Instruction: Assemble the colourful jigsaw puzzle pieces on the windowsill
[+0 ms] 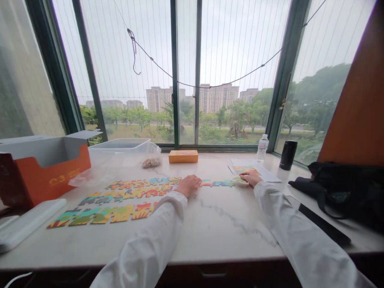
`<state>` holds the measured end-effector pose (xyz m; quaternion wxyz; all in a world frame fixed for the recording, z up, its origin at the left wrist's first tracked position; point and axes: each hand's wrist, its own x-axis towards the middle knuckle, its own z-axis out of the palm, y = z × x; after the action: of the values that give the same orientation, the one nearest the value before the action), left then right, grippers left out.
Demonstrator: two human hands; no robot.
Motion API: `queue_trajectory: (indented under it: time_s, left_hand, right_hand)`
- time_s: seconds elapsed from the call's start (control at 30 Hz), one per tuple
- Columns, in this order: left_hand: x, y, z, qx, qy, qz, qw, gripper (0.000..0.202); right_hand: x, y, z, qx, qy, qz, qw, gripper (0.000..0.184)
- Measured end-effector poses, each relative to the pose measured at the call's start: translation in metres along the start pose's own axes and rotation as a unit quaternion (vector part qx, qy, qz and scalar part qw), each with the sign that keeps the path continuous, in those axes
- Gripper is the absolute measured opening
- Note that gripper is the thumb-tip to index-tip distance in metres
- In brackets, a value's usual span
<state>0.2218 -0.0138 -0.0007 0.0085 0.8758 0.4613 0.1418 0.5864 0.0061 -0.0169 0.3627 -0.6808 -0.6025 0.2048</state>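
Note:
Colourful jigsaw puzzle pieces (121, 214) lie in rows on the left half of the white marbled tabletop. From my left hand (188, 186) a joined strip of puzzle pieces (217, 183) runs to the right. My left hand lies palm down at the strip's left end, fingers stretched forward and touching the surface. At the strip's right end my right hand (252, 178) is pinched on a pale green puzzle piece (239, 179), partly hidden by the fingers. Just behind that hand lies a printed picture sheet (240, 169) on white paper.
At left stand an open orange box (54, 174) and a clear plastic tub (120, 146). A bag of small brown bits (151, 163) and an orange carton (183, 157) sit near the window. Rightward are a water bottle (263, 148), black tumbler (288, 155) and black bag (345, 192).

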Motion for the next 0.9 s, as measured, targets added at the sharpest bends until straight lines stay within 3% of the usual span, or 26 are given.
queue_trajectory:
  time_s: [0.1, 0.43, 0.9]
  left_hand:
    - [-0.002, -0.001, -0.002, 0.000, -0.004, 0.001, 1.000, 0.037]
    - [-0.003, 0.003, -0.010, 0.003, -0.005, -0.001, 1.000, 0.033]
    - [-0.006, 0.007, -0.013, 0.002, -0.013, -0.006, 1.000, 0.035]
  right_hand:
    - [0.000, -0.004, 0.006, -0.044, 0.001, 0.036, 0.998, 0.032]
    - [-0.013, -0.018, 0.007, -0.182, 0.006, 0.013, 0.983, 0.029]
    - [-0.013, -0.026, 0.009, -0.214, 0.007, 0.015, 0.977, 0.027]
